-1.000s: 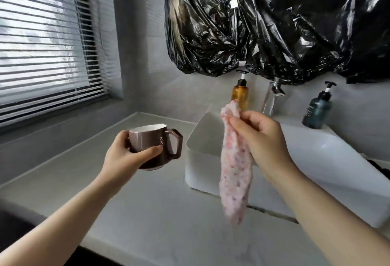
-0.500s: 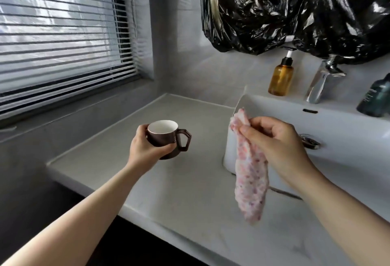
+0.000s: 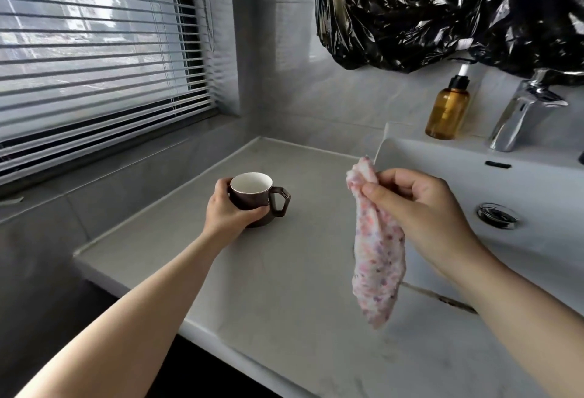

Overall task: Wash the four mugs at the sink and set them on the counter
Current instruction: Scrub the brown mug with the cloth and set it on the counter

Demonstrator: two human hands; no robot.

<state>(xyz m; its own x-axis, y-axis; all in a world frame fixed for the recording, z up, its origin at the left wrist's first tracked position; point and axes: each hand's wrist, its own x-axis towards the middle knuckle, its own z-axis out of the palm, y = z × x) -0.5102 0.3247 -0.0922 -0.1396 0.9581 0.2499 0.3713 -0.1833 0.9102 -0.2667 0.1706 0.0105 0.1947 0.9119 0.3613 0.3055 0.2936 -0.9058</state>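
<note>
A brown mug with a white inside and an angular handle stands upright on the grey counter, left of the sink. My left hand is wrapped around its left side, the handle pointing right. My right hand pinches the top of a pink speckled cloth, which hangs down over the counter beside the white sink. No other mugs are in view.
An amber pump bottle and a chrome tap stand on the sink's back rim. The drain sits in the basin. A black plastic sheet hangs on the wall above. A window with blinds fills the left.
My left hand has lowered the mug from mid-air down onto the counter, further left of the sink. The view has swung left and down. The cloth stays hanging from my right hand.
</note>
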